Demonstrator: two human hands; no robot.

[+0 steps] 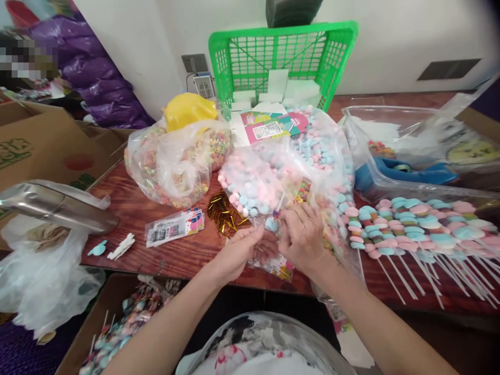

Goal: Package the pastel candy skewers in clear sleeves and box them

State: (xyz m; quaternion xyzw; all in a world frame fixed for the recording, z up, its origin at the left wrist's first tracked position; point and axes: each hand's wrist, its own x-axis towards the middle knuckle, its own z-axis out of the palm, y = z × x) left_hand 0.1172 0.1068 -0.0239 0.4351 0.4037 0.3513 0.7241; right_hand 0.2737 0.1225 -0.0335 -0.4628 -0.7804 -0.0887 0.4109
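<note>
Though illegible, labels (174,229) near the hands (239,252)

The light is soft, the edges stretched.

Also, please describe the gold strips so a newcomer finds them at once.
On the reddish table, find the bag of pink and blue sweets in front of the green basket. At that bag's near left edge, beyond the left hand, lies a bunch of gold strips. Its metallic shine sets it apart from the flat printed packets to its left.
</note>
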